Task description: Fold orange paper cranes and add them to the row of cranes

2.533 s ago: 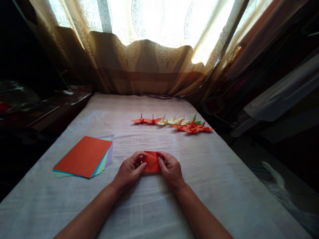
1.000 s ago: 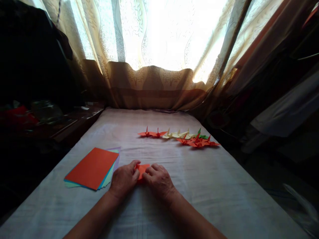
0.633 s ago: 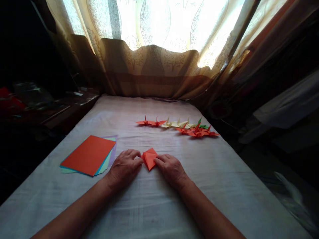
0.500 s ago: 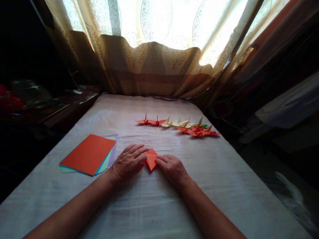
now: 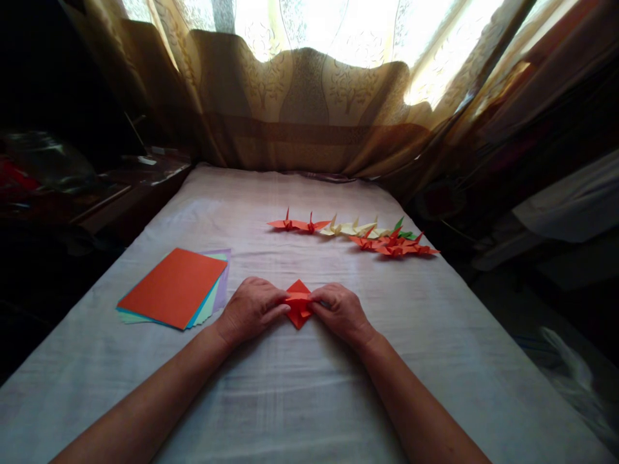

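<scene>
A small folded piece of orange origami paper [image 5: 299, 316] lies on the bed sheet between my hands, diamond-shaped, with a flap partly lifted across its middle. My left hand [image 5: 254, 308] pinches its left side between thumb and fingers. On the opposite side, my right hand [image 5: 341, 311] grips the flap's right edge with thumb and fingertips. The fingertips cover both side corners of the paper.
To the left lies a stack of coloured paper [image 5: 174, 288], orange on top. Several folded orange paper cranes [image 5: 396, 245] stand at the back right, with cream cranes [image 5: 355, 227] and a green one [image 5: 403, 233] beside them. A curtain [image 5: 300, 96] hangs behind the bed [image 5: 271, 399].
Both hands now pinch the paper's sides, where the left hand lay flatter before. A flap has been raised across the paper's middle. The whole view has tilted slightly downward.
</scene>
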The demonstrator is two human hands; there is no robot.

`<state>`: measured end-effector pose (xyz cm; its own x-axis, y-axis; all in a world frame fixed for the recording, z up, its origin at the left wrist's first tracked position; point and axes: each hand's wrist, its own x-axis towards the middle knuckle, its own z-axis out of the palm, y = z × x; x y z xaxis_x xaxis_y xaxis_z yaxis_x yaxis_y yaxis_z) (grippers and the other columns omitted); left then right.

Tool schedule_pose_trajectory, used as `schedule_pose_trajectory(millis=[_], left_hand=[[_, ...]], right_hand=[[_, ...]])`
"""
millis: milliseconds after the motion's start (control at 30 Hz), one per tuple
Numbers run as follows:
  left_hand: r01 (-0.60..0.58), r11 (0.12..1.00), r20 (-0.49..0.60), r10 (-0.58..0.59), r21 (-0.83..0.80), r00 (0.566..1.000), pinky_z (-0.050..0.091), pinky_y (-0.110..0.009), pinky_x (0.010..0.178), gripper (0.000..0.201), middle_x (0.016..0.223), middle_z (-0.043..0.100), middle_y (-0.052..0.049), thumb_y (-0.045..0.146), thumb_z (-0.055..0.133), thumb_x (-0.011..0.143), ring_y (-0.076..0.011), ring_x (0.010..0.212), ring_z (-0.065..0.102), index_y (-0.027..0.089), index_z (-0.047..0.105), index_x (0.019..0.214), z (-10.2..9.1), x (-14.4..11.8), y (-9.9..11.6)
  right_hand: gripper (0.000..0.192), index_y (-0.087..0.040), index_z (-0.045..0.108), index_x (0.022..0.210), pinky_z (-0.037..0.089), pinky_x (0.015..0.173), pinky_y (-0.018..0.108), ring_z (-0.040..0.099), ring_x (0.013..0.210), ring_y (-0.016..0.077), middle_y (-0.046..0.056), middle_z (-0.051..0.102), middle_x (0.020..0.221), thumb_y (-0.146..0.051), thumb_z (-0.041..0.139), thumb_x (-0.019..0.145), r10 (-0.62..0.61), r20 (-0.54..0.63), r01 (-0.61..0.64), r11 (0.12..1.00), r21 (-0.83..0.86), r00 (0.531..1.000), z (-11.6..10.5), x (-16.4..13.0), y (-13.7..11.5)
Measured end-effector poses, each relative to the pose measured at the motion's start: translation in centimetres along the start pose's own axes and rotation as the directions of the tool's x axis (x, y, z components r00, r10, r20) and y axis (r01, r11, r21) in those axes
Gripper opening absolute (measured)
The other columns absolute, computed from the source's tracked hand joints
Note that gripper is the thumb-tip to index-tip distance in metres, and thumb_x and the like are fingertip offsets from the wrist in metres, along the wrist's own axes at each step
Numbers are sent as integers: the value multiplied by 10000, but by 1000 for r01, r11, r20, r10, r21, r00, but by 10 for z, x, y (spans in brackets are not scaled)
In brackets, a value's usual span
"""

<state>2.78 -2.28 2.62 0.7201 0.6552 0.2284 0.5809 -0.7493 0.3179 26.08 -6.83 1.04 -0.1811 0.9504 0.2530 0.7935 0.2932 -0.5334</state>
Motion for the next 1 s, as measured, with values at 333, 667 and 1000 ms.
schedule_pose_trajectory(millis=[333, 667, 1000], left_hand=[[4, 1000, -21, -5, -16, 1000, 449, -351, 888, 176, 912, 725, -61, 210, 497, 918, -213, 923, 649, 201, 671, 943, 13, 13, 10], [151, 988, -67, -153, -31, 986, 470, -317, 811, 184, 841, 714, -40, 242, 456, 937, -196, 810, 658, 217, 637, 925, 12, 1, 17], [298, 945, 16, -299, -133, 954, 451, -286, 729, 153, 810, 682, -26, 216, 485, 914, -190, 781, 637, 215, 637, 918, 5, 7, 20]], right_hand=[[288, -210, 660, 1129, 491, 930, 353, 646, 1030, 204, 77, 718, 1109, -205, 641, 841, -105, -71, 107, 994, 26, 992, 1, -16, -1], [218, -207, 713, 1049, 496, 848, 325, 672, 897, 196, 77, 750, 976, -260, 592, 876, 83, -135, -78, 996, 40, 987, -1, -19, -9], [184, -194, 755, 843, 358, 599, 196, 554, 647, 106, -34, 686, 710, -179, 606, 735, 226, 394, -282, 955, 90, 891, -24, 19, -24]])
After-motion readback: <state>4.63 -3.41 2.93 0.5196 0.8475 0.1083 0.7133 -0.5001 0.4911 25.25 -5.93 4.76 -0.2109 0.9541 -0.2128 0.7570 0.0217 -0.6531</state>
